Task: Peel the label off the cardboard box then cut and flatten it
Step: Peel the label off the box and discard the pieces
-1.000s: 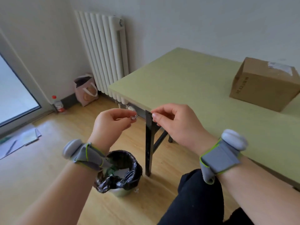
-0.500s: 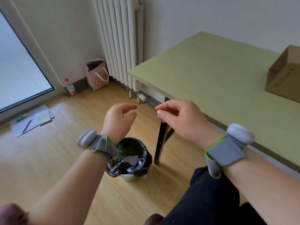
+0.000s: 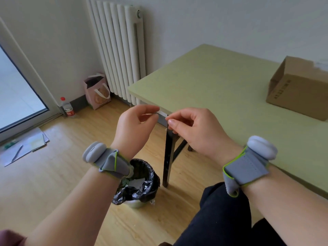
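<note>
Pinched something thin and pale between thumb and forefinger of the left hand, right hand nipping the other end; probably a strip of peeled tape or label, too small to be sure. Half a second earlier, a gap between the two grips; now closed up, scrap stretched across. Held right above the bin with its black liner. Looked like disposal of a peeled bit, not cutting yet. Left the cardboard box well apart on the green surface, uncut, still standing, a pale patch on top.
</note>
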